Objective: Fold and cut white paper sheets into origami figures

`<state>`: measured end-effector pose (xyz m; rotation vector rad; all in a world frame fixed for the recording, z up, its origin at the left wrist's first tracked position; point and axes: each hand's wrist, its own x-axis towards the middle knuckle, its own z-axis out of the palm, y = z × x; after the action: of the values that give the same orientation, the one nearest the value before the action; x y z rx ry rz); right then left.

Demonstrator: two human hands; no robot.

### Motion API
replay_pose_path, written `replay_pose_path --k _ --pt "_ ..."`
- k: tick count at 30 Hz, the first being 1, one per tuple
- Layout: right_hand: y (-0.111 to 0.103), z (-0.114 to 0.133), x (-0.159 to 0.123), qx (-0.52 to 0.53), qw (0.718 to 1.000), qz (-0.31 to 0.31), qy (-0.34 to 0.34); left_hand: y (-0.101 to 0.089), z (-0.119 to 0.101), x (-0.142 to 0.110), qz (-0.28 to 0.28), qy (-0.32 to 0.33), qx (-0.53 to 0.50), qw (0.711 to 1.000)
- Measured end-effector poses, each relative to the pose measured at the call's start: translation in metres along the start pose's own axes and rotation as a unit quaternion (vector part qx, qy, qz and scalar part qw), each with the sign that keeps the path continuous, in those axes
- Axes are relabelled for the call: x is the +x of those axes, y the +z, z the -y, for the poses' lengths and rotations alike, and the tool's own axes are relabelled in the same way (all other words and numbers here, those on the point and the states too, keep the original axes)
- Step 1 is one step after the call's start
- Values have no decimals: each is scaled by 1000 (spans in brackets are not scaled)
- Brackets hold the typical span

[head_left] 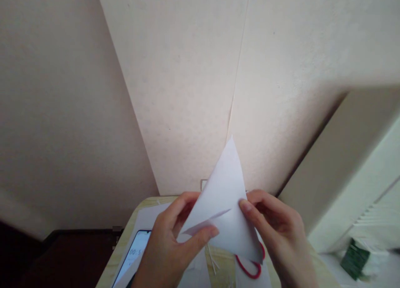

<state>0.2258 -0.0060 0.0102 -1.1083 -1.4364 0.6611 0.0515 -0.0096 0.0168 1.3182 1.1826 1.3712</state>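
A white sheet of paper (225, 180), folded to a pointed triangular shape, is held up over the table between both hands. A slit or loose fold edge runs across its lower middle. My left hand (175, 238) grips its lower left side, thumb on the front and fingers behind. On the right edge, my right hand (271, 225) pinches the paper with the thumb in front; its other fingers are partly hidden behind. Below the paper, the red handles of what look like scissors (250, 271) show on the table; the rest is covered.
A phone (139, 244) with a lit timer screen lies at the left of the wooden table (117, 248). White sheets and thin white sticks (213, 261) lie beneath the hands. The wall (187, 92) rises directly behind the table. At right stands a pale cabinet-like piece (337, 155).
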Motion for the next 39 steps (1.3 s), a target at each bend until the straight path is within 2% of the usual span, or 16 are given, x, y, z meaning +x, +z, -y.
replay_pose_path --k 3,8,11,14,18,23,31,35,39 --pt "1 -1 0 -4 1000 5 -4 -3 2 1 -17 3 23 1000" --pt "2 -4 -4 -17 1000 1 -13 -1 -2 2 -54 -24 -8 998" --pt "3 -1 -6 -24 1000 -18 4 -2 -2 2 -63 -22 -25 997" --pt "4 1 -8 -32 999 -37 1 -5 1 4 -44 -8 -60 997" --pt "3 2 -4 -55 997 -47 -41 -10 3 4 -29 -7 -65 997" --pt "4 2 0 -69 995 -23 -63 -14 3 5 -21 -19 -50 998" --pt "0 -1 -4 -46 999 4 -19 -26 8 5 1 -40 -28 999" --pt "0 0 -4 -38 999 7 -21 -27 7 6 -12 -19 -20 1000" --pt "0 0 -4 -54 998 3 -31 -25 7 7 4 -22 -25 999"
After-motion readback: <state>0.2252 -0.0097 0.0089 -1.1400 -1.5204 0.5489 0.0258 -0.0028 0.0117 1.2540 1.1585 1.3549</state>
